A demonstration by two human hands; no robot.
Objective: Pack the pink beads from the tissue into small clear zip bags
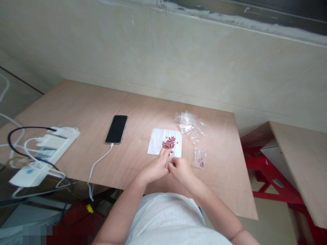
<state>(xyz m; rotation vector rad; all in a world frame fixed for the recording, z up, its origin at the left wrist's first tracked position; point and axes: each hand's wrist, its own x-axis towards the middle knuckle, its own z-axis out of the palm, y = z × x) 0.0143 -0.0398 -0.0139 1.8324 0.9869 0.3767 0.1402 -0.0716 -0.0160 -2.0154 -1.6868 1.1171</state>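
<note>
My left hand point(161, 164) and my right hand point(180, 168) meet just in front of a white sheet point(155, 141). Between them is a small clear plastic bag point(169, 159), partly covered by the fingers. The left hand grips one side of it, and the right fingers are pinched together at the other. A pile of pink and gold beads point(169, 141) lies on the sheet, just beyond the left fingertips. Right of my hands, a clear bag with a few pink beads point(200, 161) rests flat on the table. What the held bag contains is hard to make out.
A heap of clear plastic bags point(190, 124) lies at the back of the wooden table point(143, 105). Further left are a phone point(117, 129) on a white charging cable point(98, 159) and a power strip point(55, 144) with several cords. A red stool point(273, 183) stands at right.
</note>
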